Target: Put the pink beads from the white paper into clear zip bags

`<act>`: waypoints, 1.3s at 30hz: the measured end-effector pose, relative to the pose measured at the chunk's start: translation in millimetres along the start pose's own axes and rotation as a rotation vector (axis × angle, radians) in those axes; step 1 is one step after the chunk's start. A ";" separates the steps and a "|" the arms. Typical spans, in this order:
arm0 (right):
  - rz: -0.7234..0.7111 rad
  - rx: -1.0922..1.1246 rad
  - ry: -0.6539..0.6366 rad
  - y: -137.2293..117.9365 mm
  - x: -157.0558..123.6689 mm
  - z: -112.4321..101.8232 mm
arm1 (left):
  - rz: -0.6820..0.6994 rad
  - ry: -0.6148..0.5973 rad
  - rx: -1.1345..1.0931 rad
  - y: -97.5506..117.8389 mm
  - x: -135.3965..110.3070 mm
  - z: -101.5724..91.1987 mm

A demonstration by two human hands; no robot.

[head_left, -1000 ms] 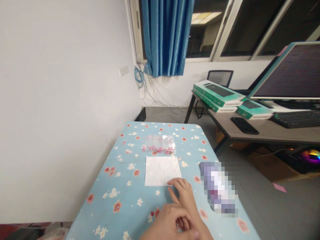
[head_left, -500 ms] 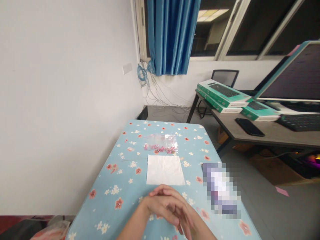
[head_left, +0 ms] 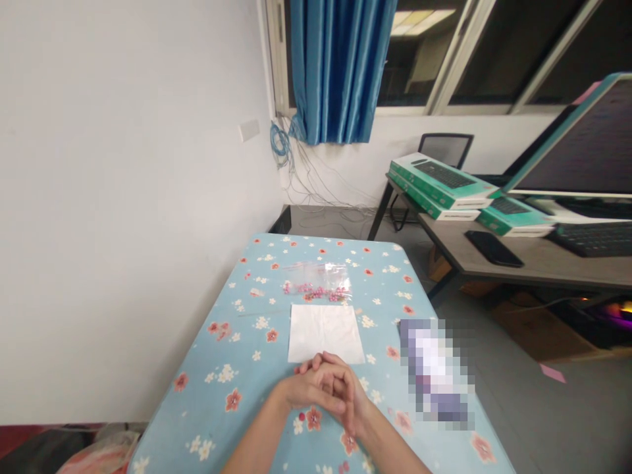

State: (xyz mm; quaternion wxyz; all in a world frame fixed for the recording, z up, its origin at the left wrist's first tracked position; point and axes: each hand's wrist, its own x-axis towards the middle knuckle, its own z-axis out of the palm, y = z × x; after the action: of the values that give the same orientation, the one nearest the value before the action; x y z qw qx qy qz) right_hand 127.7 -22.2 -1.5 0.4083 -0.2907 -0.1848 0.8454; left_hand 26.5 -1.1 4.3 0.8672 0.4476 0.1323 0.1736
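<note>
Left hand (head_left: 307, 392) and right hand (head_left: 345, 387) rested clasped on the worktop (head_left: 232, 359) at lower centre, fingers interlaced, apparently empty, leaving the white sheet (head_left: 324, 332) and bead bag (head_left: 318, 283) untouched.

Pixelated patch (head_left: 437, 372) masking something by the right edge of the tabletop (head_left: 237, 355), left hand (head_left: 309, 392) and right hand (head_left: 348, 395) clasped, palms hidden, forearms (head_left: 257, 441) cut off below, monitor (head_left: 582, 151) clipped at right, beads (head_left: 316, 291) too small to count.

the worktop (head_left: 237, 368) wears a smooth, slightly glossy floral cloth. the white sheet (head_left: 324, 332) looks like matt paper. the bag (head_left: 318, 280) of beads is clear shiny plastic.
</note>
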 end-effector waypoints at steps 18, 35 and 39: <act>-0.039 -0.194 -0.004 -9.6 -6.5 9.3 | -0.028 -0.049 -0.024 -3.9 -2.0 -6.3; -0.039 -0.285 -0.006 -10.3 -6.6 10.0 | -0.007 -0.072 0.055 1.0 -2.0 -4.8; -0.030 -0.229 -0.037 -9.1 -4.9 7.5 | -0.010 -0.079 0.045 0.4 -0.7 -4.3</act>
State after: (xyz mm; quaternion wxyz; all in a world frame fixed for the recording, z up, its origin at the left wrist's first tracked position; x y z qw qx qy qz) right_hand 130.6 -21.2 10.8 0.3815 -0.3170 -0.2922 0.8176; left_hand 24.1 1.9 2.2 0.8623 0.4728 0.1042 0.1486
